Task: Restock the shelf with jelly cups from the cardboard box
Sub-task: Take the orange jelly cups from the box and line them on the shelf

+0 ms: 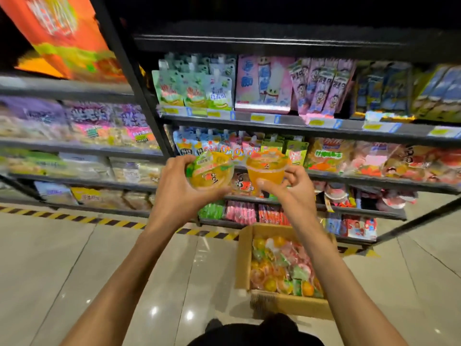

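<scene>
Shelf [349,179] is faced. Yellow jelly cup [212,173], clear-walled with its printed film lid tilted toward the camera, is gripped by the curled left hand [179,186]. Orange jelly cup [265,168], upright with its lid on top, is pinched in the right hand [291,188]. Both are held just apart before the shelf. Loose cups [282,268] are heaped in the open cardboard box [243,258] on the floor [74,270].
</scene>
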